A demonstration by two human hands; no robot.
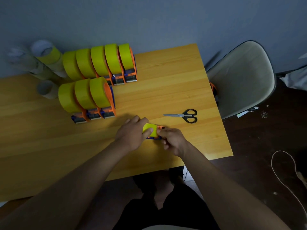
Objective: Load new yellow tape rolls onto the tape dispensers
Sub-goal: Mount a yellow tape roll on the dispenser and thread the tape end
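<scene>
While both hands work at the near middle of the counter (174, 77), a yellow roll (152, 129) sits between them on an orange and blue dispenser (155, 137), mostly hidden. The left hand (132, 133) curls round the roll from the left, thumb lying across its yellow face. The right hand (172, 140) pinches at the roll's right edge with its fingertips; just what it pinches cannot be told. The dispenser's long axis seems to run left to right, an orange part showing at the right end.

Farther back stand two rows of loaded dispensers, five in the back row (101, 62) and three in the front row (86, 97). Each stands on edge, long axis running away from the person, blade end toward the near side. Scissors (184, 115) lie right of the hands, tips pointing left. Cardboard cores (44, 63) stand at the far left. A chair (240, 77) stands beyond the counter's right edge.
</scene>
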